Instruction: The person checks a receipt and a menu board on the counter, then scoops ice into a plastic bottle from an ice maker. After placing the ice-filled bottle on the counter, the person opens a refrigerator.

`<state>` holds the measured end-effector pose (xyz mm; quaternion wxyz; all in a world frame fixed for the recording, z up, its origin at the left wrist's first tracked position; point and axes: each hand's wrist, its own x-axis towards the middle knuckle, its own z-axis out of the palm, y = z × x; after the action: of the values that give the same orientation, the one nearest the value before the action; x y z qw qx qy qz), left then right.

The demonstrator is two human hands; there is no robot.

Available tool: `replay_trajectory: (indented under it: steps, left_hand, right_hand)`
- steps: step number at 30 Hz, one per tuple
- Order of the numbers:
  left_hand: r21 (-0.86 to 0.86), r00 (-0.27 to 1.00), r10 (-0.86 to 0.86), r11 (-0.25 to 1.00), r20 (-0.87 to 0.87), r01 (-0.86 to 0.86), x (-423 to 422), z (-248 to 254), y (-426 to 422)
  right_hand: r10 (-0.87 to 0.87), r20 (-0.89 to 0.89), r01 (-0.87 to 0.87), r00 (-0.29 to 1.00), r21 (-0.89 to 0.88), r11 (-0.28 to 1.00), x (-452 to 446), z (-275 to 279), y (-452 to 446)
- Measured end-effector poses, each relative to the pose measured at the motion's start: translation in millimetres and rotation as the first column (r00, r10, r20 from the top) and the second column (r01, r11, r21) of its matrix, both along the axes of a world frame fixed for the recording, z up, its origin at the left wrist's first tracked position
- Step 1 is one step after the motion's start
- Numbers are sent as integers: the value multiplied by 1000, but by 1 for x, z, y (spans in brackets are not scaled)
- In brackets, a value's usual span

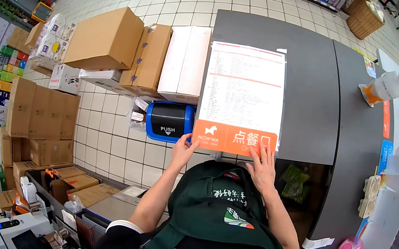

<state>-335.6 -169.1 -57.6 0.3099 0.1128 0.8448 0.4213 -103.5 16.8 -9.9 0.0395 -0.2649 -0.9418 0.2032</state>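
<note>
An orange sign with white lettering, a dog logo and the word NOWWA lies along the counter's front edge. It meets the bottom of a large white printed sheet. At the sign's lower left corner, my left hand grips the edge between thumb and fingers. My right hand is open, its fingers stretched out over the sign's lower right part and covering some of the lettering. Below both hands is a dark green apron on my body.
The grey counter extends right, bearing a white and orange cup. Left of it stand a blue-rimmed bin marked PUSH, a white box and cardboard boxes. An open shelf space lies under the counter.
</note>
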Motion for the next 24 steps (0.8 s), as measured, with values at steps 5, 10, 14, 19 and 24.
replay_trajectory:
  steps: [5,10,14,19,24]
  left_hand:
    - [-53,986,-92,995,-140,85,-8,6,9]
    - [-38,995,-97,995,-19,96,-8,10,6]
    - [-57,973,-156,987,-169,148,-7,1,2]
    - [67,996,-75,995,-57,78,-9,1,10]
    - [124,997,-77,989,-11,78,-12,-9,9]
  right_hand:
    - [-76,-46,75,996,-24,997,-6,1,2]
    - [-221,-146,210,964,-85,974,-6,-1,0]
    - [-357,-159,365,920,25,931,-8,-5,-3]
    - [-388,-147,395,910,17,919,-11,-17,-2]
    - [-397,-82,403,914,70,913,-14,-16,-2]
